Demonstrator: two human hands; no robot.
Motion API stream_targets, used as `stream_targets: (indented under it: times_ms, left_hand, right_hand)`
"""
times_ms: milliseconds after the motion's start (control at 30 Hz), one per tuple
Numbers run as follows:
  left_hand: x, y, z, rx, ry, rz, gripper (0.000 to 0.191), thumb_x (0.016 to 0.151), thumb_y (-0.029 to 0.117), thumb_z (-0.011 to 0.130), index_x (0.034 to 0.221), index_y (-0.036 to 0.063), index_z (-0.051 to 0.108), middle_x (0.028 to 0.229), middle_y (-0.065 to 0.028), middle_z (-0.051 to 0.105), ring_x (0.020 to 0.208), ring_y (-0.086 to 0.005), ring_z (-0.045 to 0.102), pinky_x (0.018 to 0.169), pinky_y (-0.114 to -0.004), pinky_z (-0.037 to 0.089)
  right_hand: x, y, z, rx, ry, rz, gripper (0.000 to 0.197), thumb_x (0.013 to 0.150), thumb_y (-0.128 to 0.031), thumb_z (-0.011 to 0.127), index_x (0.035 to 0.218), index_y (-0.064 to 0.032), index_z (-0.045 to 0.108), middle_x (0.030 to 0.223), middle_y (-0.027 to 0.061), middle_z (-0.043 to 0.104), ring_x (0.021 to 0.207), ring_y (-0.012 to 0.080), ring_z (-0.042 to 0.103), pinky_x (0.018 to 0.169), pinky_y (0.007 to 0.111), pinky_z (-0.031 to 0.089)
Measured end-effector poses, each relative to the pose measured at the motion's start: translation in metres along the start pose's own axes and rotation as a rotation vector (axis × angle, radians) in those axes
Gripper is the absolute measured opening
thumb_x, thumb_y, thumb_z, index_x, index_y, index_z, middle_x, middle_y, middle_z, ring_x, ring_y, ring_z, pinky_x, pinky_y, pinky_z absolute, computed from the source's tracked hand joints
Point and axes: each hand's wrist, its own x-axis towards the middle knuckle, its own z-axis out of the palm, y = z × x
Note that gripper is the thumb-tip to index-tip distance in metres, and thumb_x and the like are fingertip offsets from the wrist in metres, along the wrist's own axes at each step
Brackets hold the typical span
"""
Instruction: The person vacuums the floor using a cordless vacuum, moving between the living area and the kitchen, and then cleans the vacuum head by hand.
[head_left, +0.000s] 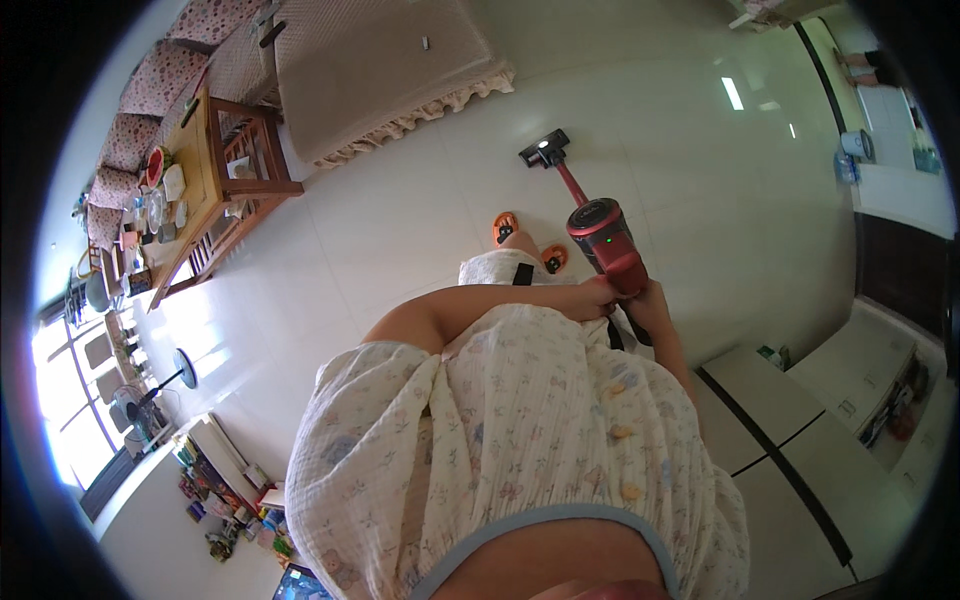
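Observation:
A red and black cordless stick vacuum cleaner (606, 236) stands out in front of me, with a small green light lit on its body. Its red tube runs down to a black floor head (545, 148) on the pale tiles. Both of my hands are at the red handle end: my left hand (595, 298) comes from the left and touches its underside, fingers partly hidden. My right hand (649, 306) is closed around the handle from the right, part of it hidden behind the grip. Below the handle a black strap hangs against my clothing.
Orange slippers (555, 259) are on my feet beside the vacuum. A fabric-covered daybed (390, 75) with a ruffled edge lies ahead left, near a wooden table (196, 161). White cabinets (780, 450) stand at right. Another person's legs (862, 69) show at far upper right.

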Motion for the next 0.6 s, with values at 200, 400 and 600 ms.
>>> stream_targets:
  times_ms: [200,400,600]
  left_hand:
    - [0.011,0.019,-0.024,-0.066,0.328,-0.017,0.022,0.073,0.032,0.063,0.072,0.0169,0.046,0.064,0.0044,0.041,0.057,-0.0069,0.035,0.048,-0.023,0.027]
    - [-0.033,0.068,-0.023,-0.103,0.35,0.067,0.024,0.076,0.036,0.058,0.072,0.0161,0.045,0.067,0.0046,0.041,0.057,-0.0073,0.035,0.049,-0.023,0.027]
    - [-0.075,0.095,-0.013,0.221,0.223,0.128,0.023,0.075,0.033,0.063,0.085,0.015,0.051,0.076,0.0065,0.045,0.061,-0.0052,0.036,0.051,-0.02,0.028]
  right_hand:
    - [0.042,-0.034,0.014,-0.073,-0.062,-0.06,0.028,0.068,-0.013,0.061,0.094,-0.0029,0.058,0.079,0.0192,0.061,0.08,0.0351,0.058,0.064,0.035,0.046]
    - [0.067,-0.057,0.025,-0.136,-0.119,-0.052,0.031,0.069,-0.015,0.059,0.098,-0.0043,0.057,0.082,0.0199,0.06,0.082,0.0362,0.057,0.066,0.037,0.046]
    - [0.064,-0.079,0.031,-0.074,-0.096,-0.082,0.031,0.068,-0.016,0.058,0.095,-0.0014,0.057,0.083,0.022,0.06,0.082,0.0377,0.057,0.068,0.038,0.046]
